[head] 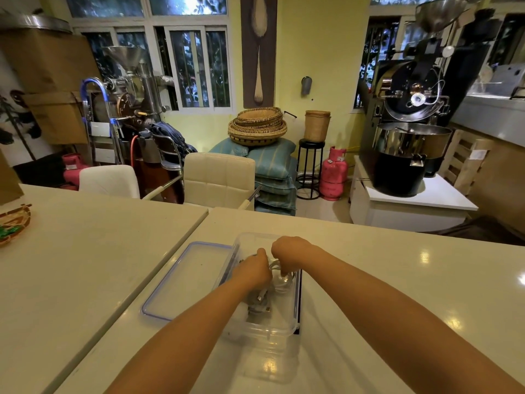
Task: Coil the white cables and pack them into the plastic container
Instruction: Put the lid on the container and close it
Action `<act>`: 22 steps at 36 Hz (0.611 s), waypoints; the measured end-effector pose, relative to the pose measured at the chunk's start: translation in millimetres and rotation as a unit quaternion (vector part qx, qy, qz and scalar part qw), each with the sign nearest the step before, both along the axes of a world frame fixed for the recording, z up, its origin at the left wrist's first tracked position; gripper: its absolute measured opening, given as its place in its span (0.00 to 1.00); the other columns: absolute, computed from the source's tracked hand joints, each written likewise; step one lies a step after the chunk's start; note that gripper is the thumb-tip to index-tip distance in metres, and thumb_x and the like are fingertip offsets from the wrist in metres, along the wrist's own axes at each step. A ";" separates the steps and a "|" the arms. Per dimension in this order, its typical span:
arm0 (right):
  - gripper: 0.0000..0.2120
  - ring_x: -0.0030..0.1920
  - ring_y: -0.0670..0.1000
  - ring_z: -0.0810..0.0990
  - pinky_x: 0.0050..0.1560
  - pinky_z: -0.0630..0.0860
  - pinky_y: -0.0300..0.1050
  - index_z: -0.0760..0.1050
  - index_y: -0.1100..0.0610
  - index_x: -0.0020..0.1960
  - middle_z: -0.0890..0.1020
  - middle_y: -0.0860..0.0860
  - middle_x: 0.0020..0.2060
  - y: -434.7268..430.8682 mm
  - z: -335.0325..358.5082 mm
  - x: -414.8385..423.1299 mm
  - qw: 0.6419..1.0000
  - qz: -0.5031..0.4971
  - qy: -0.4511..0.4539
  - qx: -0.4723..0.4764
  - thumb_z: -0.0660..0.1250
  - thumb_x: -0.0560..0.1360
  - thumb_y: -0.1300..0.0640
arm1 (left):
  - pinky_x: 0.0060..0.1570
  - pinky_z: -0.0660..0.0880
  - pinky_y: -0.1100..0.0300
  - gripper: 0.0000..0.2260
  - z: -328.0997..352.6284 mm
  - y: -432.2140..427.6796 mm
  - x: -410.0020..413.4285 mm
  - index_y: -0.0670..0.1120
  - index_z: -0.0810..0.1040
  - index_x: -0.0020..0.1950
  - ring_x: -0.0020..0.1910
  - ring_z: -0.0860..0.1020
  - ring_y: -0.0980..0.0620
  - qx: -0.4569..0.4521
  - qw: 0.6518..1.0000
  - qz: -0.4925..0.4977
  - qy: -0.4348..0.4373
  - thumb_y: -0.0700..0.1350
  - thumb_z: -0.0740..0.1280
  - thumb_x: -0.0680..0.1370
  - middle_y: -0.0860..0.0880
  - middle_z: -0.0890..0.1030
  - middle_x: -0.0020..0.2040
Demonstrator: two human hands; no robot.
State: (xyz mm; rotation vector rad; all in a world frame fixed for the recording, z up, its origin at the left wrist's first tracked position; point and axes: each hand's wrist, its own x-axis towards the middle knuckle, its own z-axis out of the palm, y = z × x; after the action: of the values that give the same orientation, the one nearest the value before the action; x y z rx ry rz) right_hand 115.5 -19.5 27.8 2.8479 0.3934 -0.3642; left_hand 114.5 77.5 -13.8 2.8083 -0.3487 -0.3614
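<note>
A clear plastic container [279,322] stands on the white table in front of me. Inside it lie coiled white cables [279,281] with plugs near the middle. My left hand [252,270] reaches down into the container and grips the cables. My right hand [288,251] is over the far half of the container, its fingers curled down onto the same cable loops. The fingertips of both hands are hidden among the cables. The container's lid [189,280], clear with a blue rim, lies flat on the table just left of it.
The white table [397,280] has a seam running diagonally to the left. A woven tray [12,223] sits at the far left edge. Two cream chairs [218,177] stand behind the table. Beyond are baskets, cushions, a pink gas cylinder and roasting machines.
</note>
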 end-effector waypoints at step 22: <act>0.19 0.52 0.52 0.70 0.43 0.70 0.41 0.69 0.67 0.64 0.72 0.61 0.65 117.5 49.3 -4.6 0.836 -0.125 0.067 0.530 0.62 0.75 0.62 | 0.57 0.71 0.56 0.15 37.8 149.7 38.5 0.37 0.70 0.64 0.60 0.75 0.43 0.064 0.983 0.161 -0.061 0.39 0.53 0.80 0.40 0.75 0.63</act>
State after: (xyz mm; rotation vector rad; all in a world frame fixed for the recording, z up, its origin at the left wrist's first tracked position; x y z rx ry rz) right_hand 111.0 98.0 77.1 4.0105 0.2946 -0.5116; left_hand 153.0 227.2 24.0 2.9511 0.1110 -0.1433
